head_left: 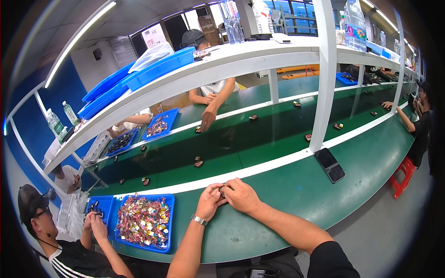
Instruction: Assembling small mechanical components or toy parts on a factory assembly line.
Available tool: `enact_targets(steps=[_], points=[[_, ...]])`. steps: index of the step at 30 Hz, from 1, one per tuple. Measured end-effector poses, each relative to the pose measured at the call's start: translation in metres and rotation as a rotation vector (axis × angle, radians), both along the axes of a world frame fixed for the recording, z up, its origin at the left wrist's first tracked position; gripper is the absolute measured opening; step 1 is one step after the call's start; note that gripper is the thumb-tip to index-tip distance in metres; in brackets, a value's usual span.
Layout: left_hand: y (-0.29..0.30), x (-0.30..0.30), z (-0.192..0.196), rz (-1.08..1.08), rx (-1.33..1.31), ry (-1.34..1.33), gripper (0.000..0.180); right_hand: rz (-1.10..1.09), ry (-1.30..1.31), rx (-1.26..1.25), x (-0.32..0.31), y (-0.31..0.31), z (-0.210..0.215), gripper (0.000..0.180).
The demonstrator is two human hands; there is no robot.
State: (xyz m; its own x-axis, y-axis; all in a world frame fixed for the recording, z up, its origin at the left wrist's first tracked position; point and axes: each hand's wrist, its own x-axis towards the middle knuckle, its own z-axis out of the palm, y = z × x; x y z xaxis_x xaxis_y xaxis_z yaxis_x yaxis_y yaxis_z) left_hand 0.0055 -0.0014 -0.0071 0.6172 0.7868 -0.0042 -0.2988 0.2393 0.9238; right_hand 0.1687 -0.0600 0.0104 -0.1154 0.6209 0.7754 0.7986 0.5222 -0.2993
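Over the near green worktop [287,208], my left hand [208,203] and my right hand [243,196] meet with fingers closed. Between the fingertips sits a small dark part [223,192], mostly covered, so its exact kind does not show. A watch with a metal band is on my left wrist. To the left of my hands lies a blue tray [172,222] heaped with small assemblies of reddish wires and silver and yellow pieces [143,220]. A black phone [330,165] rests on the worktop to the right.
A green conveyor belt [227,160] carries scattered small assemblies. Beyond it, a person's hand [208,118] reaches over one. At left, a co-worker's hands [94,224] are by a blue tray of black parts [105,202]. A white post [323,92] supports an overhead shelf [259,59]. A red stool [401,178] stands right.
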Motion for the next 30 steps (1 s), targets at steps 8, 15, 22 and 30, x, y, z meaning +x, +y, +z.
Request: enact_targets(steps=[8,15,22,30], points=[[0.002,0.002,-0.001,0.027,0.033,0.029,0.025,-0.032,0.021,-0.015,-0.003,0.006,-0.003,0.010],[-0.003,0.007,0.002,0.124,0.029,0.062,0.017,0.020,0.069,-0.071,0.000,0.003,0.000,0.015],[-0.005,0.011,0.003,0.233,0.044,0.104,0.015,0.127,0.439,-0.339,0.014,0.002,-0.002,0.018],[-0.004,0.012,-0.002,0.265,0.059,0.084,0.013,0.047,0.407,-0.498,0.004,-0.006,0.012,0.017]])
